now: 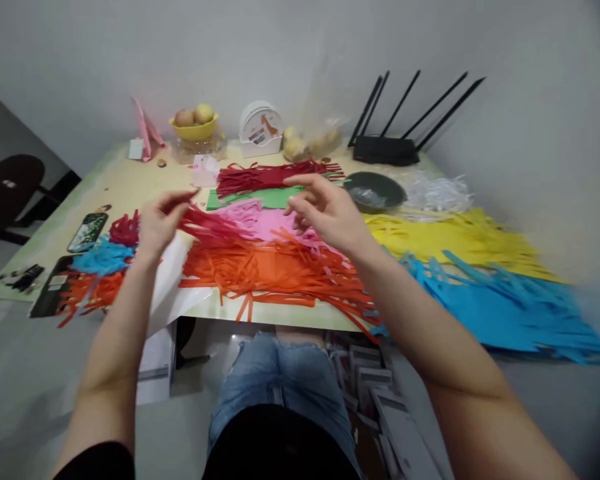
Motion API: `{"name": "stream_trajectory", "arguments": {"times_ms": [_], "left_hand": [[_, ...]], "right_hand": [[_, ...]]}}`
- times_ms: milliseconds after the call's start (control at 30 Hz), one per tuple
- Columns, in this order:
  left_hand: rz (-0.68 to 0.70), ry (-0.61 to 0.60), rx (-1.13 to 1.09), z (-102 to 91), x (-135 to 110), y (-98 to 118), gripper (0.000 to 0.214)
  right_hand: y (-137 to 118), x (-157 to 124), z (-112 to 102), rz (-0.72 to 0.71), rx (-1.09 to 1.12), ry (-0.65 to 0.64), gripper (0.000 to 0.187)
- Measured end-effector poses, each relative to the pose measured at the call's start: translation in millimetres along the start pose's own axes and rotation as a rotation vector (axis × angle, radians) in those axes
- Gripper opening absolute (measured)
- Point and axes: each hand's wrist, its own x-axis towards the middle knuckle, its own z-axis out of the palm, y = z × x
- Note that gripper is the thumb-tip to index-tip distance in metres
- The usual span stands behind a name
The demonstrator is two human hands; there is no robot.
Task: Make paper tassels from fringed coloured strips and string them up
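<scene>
My left hand (161, 221) is over the left of the strips, its thumb and forefinger apart; I cannot see anything between them. Dark pink fringe strips (217, 225) run right from beside its fingertips, though contact is unclear. My right hand (325, 210) is above the pink fringed sheet (275, 223), forefinger stretched and the other fingers bent, holding nothing visible. Nearest me lies an orange fringed sheet (270, 267) with tangled strips. Behind are a green sheet (280, 198) and a dark red fringed bundle (265, 178). Yellow (445, 237) and blue fringed sheets (485, 310) lie right.
Blue strips (103, 257) and orange strips (93, 290) are piled left, near a phone (87, 232). Along the wall stand a yellow fruit bowl (195, 130), a white holder (261, 130) and a black router (386, 150). A dark bowl (375, 191) sits beside white strips (440, 193).
</scene>
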Motion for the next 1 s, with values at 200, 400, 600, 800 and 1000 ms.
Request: {"name": "stream_trajectory", "arguments": {"times_ms": [200, 400, 600, 800, 1000], "left_hand": [[0.005, 0.069, 0.317, -90.9, 1, -67, 0.008], [0.018, -0.065, 0.289, -67.9, -40, -81, 0.042], [0.197, -0.361, 0.181, 53.0, -6, -13, 0.02], [0.275, -0.801, 0.298, 174.6, 2, 32, 0.029], [0.296, -0.916, 0.44, 175.8, 4, 26, 0.03]], "right_hand": [[27, 4, -21, -0.032, -0.473, 0.148, 0.02], [63, 27, -29, 0.086, -0.963, -0.1, 0.032], [92, 33, 1, 0.115, -1.017, -0.477, 0.039], [94, 13, -11, 0.126, -1.088, -0.621, 0.031], [78, -27, -59, 0.19, -1.104, -0.678, 0.018]]}}
